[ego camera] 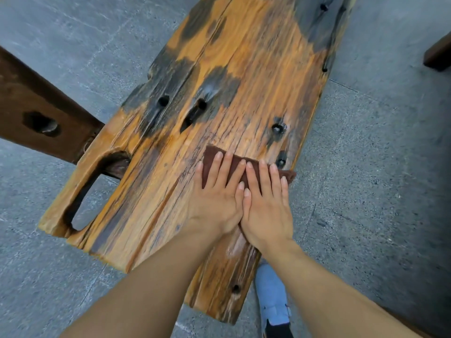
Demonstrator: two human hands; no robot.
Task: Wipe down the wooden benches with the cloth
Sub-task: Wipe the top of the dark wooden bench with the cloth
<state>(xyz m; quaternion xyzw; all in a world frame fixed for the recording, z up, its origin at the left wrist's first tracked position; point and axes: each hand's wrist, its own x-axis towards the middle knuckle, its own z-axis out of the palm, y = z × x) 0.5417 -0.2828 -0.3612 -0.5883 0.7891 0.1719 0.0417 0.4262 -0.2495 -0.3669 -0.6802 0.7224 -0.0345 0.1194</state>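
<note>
At the bottom of the frame a light blue shoe stands on the grey floor, just beside the near end of the worktop. Above it, the left hand and right hand lie side by side, both spread flat with straight fingers, thumbs touching, pressing down on the brown cloth. The cloth sits on the worktop's right half, a little below the frame's centre, with one corner reaching the right edge. A glossy streak just below the wrists suggests that the near end has had a damp pass, though the sheen is too faint to be sure. Beyond the cloth, the long orange and black plank runs to the top of the frame; whether its dark patches are damp or just weathering cannot be told. By this reading the wipe is at an early stage: most of this worktop lies ahead of the cloth. A darker bench at the left and another dark wooden piece at the upper right show no sign of wiping.
</note>
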